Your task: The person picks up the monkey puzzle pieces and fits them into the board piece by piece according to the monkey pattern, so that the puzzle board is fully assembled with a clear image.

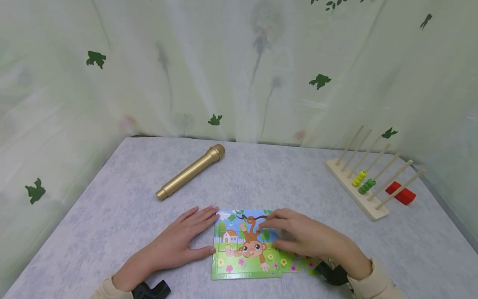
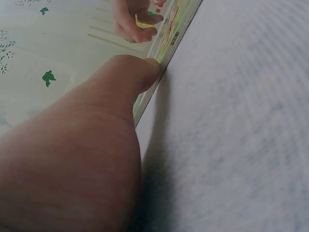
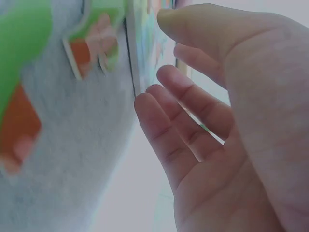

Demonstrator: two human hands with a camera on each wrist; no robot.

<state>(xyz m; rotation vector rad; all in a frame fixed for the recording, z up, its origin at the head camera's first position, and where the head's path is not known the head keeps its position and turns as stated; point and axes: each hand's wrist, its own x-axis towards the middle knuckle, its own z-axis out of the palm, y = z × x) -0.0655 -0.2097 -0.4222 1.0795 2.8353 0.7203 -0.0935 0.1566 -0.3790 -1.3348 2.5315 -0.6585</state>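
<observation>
A monkey jigsaw puzzle [image 1: 240, 245] in a flat green-edged board lies on the table at the front middle. My left hand [image 1: 183, 241] rests on the table to its left, with fingertips and thumb at the board's left edge. Over the right edge hovers my right hand [image 1: 298, 232], its fingers loosely bent; in the right wrist view nothing shows between thumb and fingers. Loose puzzle pieces [image 1: 290, 263] lie partly beneath the right hand, beside the board. One such piece [image 3: 91, 43] also appears in the right wrist view.
A gold microphone [image 1: 190, 172] lies diagonally behind the left hand. At the right stands a wooden peg rack [image 1: 356, 193] with yellow beads [image 1: 359, 178] and green beads [image 1: 367, 186]. A red block [image 1: 401, 193] sits behind it. A patterned curtain [image 1: 239, 70] hangs along the table's back.
</observation>
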